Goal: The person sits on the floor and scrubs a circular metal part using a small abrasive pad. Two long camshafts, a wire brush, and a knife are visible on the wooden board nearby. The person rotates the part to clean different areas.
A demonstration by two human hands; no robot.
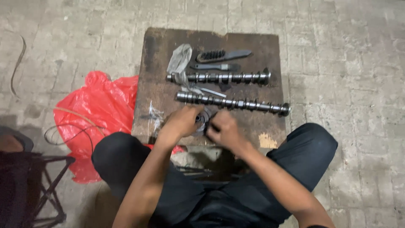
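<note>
Two metal camshafts lie across a dark wooden board (156,63) on the floor: the far one (219,77) and the near one (232,103). At the board's near edge my left hand (182,121) and my right hand (224,131) close together around a round metal part (203,119), mostly hidden between them. Which hand bears it I cannot tell. Both hands sit just in front of the near camshaft's left half.
A black brush (223,55), a smaller tool (215,66) and a grey rag (179,59) lie at the board's far side. A red plastic bag (97,105) with a wire lies left. A black metal stool (38,185) stands at lower left. The floor is brick paving.
</note>
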